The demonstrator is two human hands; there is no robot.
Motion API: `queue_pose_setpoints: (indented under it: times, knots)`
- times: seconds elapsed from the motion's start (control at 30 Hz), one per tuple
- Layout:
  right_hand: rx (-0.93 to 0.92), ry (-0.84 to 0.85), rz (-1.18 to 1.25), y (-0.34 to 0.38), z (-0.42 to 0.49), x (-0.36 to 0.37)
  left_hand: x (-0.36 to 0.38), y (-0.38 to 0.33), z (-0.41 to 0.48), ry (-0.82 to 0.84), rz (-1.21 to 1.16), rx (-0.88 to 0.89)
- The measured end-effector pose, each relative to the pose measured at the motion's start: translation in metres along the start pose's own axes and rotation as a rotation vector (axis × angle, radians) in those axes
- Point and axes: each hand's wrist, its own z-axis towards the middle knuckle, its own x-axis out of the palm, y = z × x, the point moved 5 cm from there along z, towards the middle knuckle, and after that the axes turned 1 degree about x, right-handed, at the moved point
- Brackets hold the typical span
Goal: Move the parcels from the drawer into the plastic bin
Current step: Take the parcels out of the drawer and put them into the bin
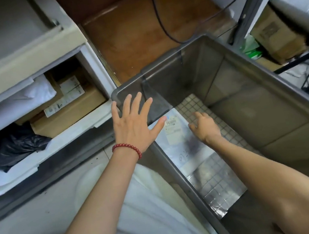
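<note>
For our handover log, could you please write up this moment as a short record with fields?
bin: grey plastic bin, beside the drawer
in bin: one silver foil parcel with a white label, flat on the bottom
drawer: white drawer, open
left in drawer: cardboard boxes, white mailer, black plastic bag
left hand: left hand spread open over the bin's corner, holds nothing
right hand: right hand inside the bin at the parcel's edge, fingers bent; grip unclear

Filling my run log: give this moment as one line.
left hand: open over plastic bin | right hand: in bin at edge of flat parcel, grip unclear | drawer: holds cardboard box, black bag
</note>
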Motion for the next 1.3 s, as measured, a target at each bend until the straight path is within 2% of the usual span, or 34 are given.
queue_pose_setpoints:
  times: [0.2, 0.4, 0.67, 0.93, 1.07, 1.17, 1.3]
  knots:
    - [-0.251, -0.105, 0.053, 0.053, -0.028, -0.041, -0.016, 0.006, -0.021, 0.004, 0.083, -0.054]
    - [-0.477, -0.022, 0.002, 0.123, -0.062, -0.044, -0.054, 0.062, -0.056, -0.051, 0.053, -0.177]
    - [-0.714, 0.097, -0.023, 0.208, -0.115, -0.027, -0.069, 0.158, -0.129, -0.103, -0.032, -0.409]
    - [-0.779, 0.130, -0.071, 0.280, -0.148, 0.002, -0.048, 0.185, -0.161, -0.050, -0.051, -0.539]
    - [-0.727, 0.175, -0.072, 0.299, -0.152, 0.024, -0.030, 0.195, -0.166, 0.031, -0.043, -0.594]
    - [-0.670, 0.204, -0.062, 0.297, -0.150, 0.043, -0.025, 0.205, -0.164, 0.019, -0.067, -0.596]
    - [-0.659, 0.097, 0.050, 0.299, -0.137, 0.050, -0.016, 0.220, -0.159, -0.013, -0.118, -0.597]
